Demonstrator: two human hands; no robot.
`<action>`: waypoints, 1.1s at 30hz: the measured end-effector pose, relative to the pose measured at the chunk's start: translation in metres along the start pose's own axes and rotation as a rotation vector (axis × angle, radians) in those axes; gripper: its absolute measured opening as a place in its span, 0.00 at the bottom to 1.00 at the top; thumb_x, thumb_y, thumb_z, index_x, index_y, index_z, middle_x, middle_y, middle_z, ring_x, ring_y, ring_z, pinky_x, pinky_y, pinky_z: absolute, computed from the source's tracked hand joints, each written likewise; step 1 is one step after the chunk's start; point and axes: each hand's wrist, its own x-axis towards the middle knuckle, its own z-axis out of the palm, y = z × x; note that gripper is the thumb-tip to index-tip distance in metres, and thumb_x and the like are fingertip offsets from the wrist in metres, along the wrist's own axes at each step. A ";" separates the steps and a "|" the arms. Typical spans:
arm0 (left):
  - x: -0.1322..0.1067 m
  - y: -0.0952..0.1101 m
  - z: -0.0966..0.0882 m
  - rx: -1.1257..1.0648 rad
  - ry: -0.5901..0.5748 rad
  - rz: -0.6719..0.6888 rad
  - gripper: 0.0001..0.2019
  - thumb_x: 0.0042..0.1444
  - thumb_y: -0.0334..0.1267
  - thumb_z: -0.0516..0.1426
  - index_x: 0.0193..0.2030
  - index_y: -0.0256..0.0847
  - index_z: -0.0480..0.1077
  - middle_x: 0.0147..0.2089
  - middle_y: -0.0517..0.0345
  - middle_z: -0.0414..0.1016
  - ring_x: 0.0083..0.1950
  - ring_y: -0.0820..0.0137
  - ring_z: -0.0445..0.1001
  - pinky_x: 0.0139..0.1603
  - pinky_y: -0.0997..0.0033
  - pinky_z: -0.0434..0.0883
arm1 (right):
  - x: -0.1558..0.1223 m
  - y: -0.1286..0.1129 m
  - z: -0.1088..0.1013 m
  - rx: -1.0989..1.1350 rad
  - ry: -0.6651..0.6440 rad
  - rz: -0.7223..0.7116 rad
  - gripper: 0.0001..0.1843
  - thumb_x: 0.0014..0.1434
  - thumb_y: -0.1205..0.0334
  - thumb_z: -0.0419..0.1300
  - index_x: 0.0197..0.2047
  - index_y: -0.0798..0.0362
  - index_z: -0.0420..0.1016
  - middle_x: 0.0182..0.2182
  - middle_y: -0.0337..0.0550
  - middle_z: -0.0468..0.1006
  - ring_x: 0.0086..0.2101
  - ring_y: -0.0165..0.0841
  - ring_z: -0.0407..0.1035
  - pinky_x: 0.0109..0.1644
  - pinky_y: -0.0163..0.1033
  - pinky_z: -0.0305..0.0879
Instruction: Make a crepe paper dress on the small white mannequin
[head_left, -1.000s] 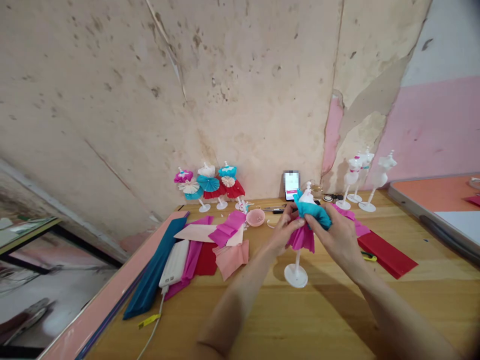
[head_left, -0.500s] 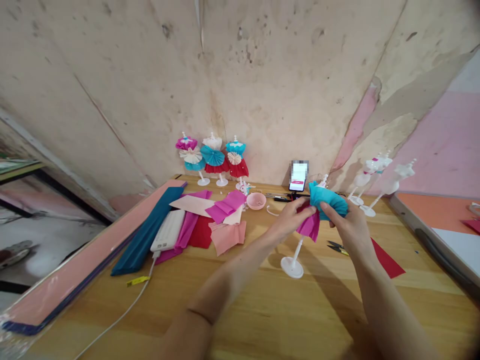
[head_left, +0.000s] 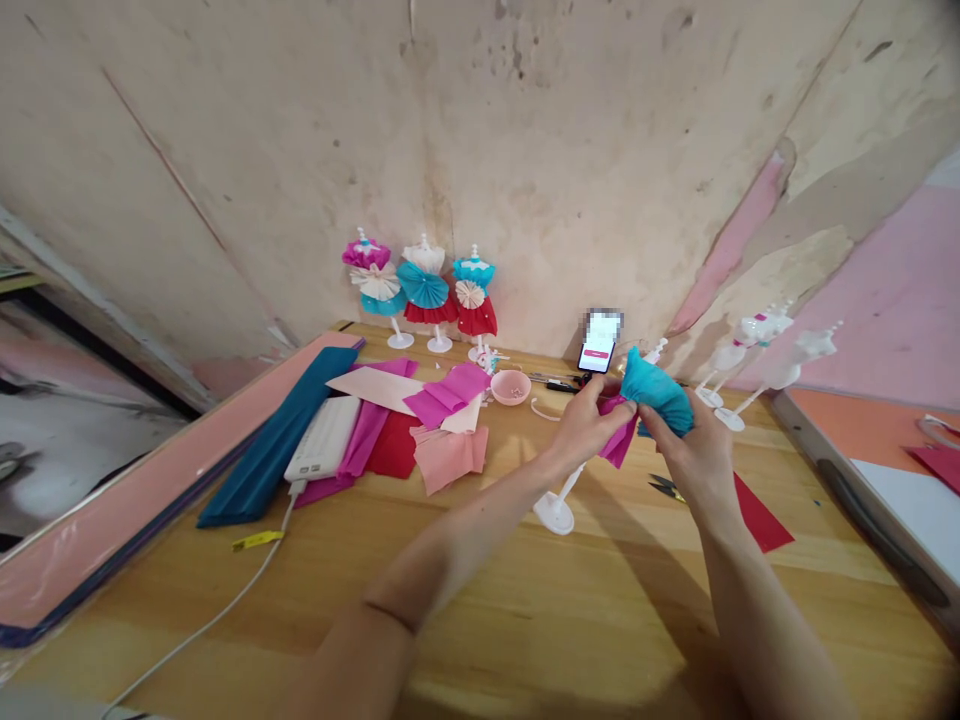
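A small white dress form (head_left: 556, 512) leans between my hands, its round base low on the left. Magenta crepe paper (head_left: 616, 447) hangs around its lower body, and gathered blue crepe paper (head_left: 657, 392) covers the upper part. My left hand (head_left: 589, 425) is closed around the form at the magenta paper, thumb toward the seam between the two colours. My right hand (head_left: 694, 440) grips the blue paper, its thumb pressing near the gathered edge. Beneath the right hand lie small thread snips (head_left: 664, 487), partly covered. Most of the form's body is hidden by paper and fingers.
Three dressed forms (head_left: 426, 285) stand by the wall, and undressed forms (head_left: 799, 360) at the right. A phone (head_left: 600, 340) stands behind my hands. Left of them are a pink bowl (head_left: 511, 388), crepe sheets (head_left: 450, 393) and a power strip (head_left: 324, 440) with its cord.
The dress form has tilted, its base shifting left and its top leaning right. The blue paper now slants down to the right. Both hands keep their hold; the camera view has shifted slightly.
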 end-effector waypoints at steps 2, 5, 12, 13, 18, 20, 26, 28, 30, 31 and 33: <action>0.001 -0.003 0.000 0.009 -0.007 0.002 0.14 0.58 0.42 0.58 0.50 0.41 0.69 0.51 0.50 0.74 0.51 0.63 0.73 0.54 0.62 0.68 | 0.000 -0.001 -0.001 0.010 -0.012 -0.002 0.15 0.57 0.47 0.63 0.35 0.51 0.73 0.22 0.37 0.73 0.23 0.33 0.66 0.29 0.38 0.60; 0.003 -0.005 -0.001 0.033 -0.004 0.015 0.14 0.58 0.42 0.58 0.49 0.40 0.69 0.50 0.50 0.75 0.51 0.63 0.73 0.54 0.62 0.68 | 0.001 -0.002 -0.002 0.046 -0.034 0.005 0.14 0.57 0.49 0.62 0.35 0.51 0.74 0.20 0.37 0.72 0.21 0.31 0.64 0.27 0.37 0.59; 0.001 -0.004 0.001 0.025 0.028 0.016 0.15 0.57 0.43 0.59 0.49 0.41 0.69 0.50 0.51 0.75 0.50 0.64 0.73 0.53 0.63 0.68 | 0.003 0.002 -0.002 0.038 -0.006 0.021 0.16 0.56 0.47 0.64 0.37 0.52 0.75 0.22 0.37 0.74 0.22 0.31 0.65 0.28 0.38 0.62; 0.001 -0.003 0.001 0.023 0.034 0.016 0.15 0.58 0.43 0.59 0.50 0.41 0.69 0.51 0.51 0.75 0.51 0.64 0.73 0.53 0.63 0.68 | 0.003 0.001 -0.003 0.048 -0.002 0.025 0.16 0.55 0.47 0.64 0.39 0.52 0.74 0.23 0.37 0.75 0.22 0.31 0.65 0.28 0.38 0.62; 0.002 -0.002 -0.001 0.008 0.002 0.016 0.15 0.59 0.43 0.58 0.51 0.40 0.68 0.51 0.50 0.75 0.50 0.64 0.74 0.52 0.64 0.69 | 0.004 0.001 -0.005 0.105 -0.036 0.041 0.16 0.55 0.47 0.64 0.34 0.53 0.74 0.21 0.37 0.73 0.21 0.29 0.63 0.25 0.36 0.59; 0.002 0.000 -0.002 0.005 -0.015 0.019 0.16 0.59 0.43 0.58 0.51 0.40 0.68 0.53 0.50 0.75 0.52 0.64 0.73 0.54 0.64 0.68 | 0.005 0.001 -0.006 0.126 -0.052 0.054 0.16 0.55 0.48 0.65 0.30 0.53 0.74 0.19 0.36 0.71 0.20 0.28 0.62 0.24 0.35 0.57; 0.002 0.003 -0.004 -0.015 -0.063 0.008 0.15 0.60 0.44 0.57 0.51 0.40 0.69 0.53 0.50 0.75 0.53 0.62 0.73 0.55 0.62 0.68 | 0.006 -0.001 -0.008 0.173 -0.054 0.078 0.16 0.55 0.51 0.65 0.27 0.54 0.72 0.17 0.35 0.68 0.19 0.27 0.59 0.23 0.34 0.54; 0.002 0.003 -0.004 -0.017 -0.070 0.007 0.15 0.60 0.44 0.57 0.50 0.40 0.69 0.53 0.50 0.75 0.53 0.62 0.74 0.55 0.62 0.68 | 0.006 -0.001 -0.008 0.183 -0.057 0.082 0.15 0.55 0.51 0.65 0.27 0.54 0.72 0.17 0.34 0.67 0.19 0.26 0.57 0.23 0.34 0.53; 0.002 0.003 -0.003 -0.021 -0.071 0.010 0.15 0.60 0.44 0.57 0.51 0.39 0.69 0.53 0.49 0.75 0.53 0.63 0.74 0.56 0.62 0.68 | 0.005 -0.002 -0.008 0.189 -0.057 0.087 0.15 0.56 0.51 0.65 0.28 0.54 0.72 0.17 0.34 0.67 0.19 0.25 0.56 0.23 0.34 0.52; 0.002 0.002 -0.003 -0.023 -0.066 0.012 0.15 0.60 0.43 0.57 0.51 0.39 0.69 0.53 0.49 0.75 0.53 0.63 0.74 0.56 0.62 0.68 | 0.005 -0.002 -0.008 0.189 -0.057 0.090 0.15 0.56 0.51 0.65 0.28 0.54 0.72 0.17 0.34 0.66 0.19 0.25 0.56 0.23 0.34 0.52; 0.002 0.003 -0.003 -0.026 -0.056 0.013 0.16 0.60 0.44 0.58 0.51 0.39 0.69 0.53 0.49 0.75 0.53 0.63 0.74 0.56 0.62 0.68 | 0.005 -0.002 -0.008 0.188 -0.062 0.093 0.16 0.56 0.51 0.65 0.28 0.54 0.72 0.17 0.33 0.66 0.19 0.26 0.57 0.23 0.34 0.52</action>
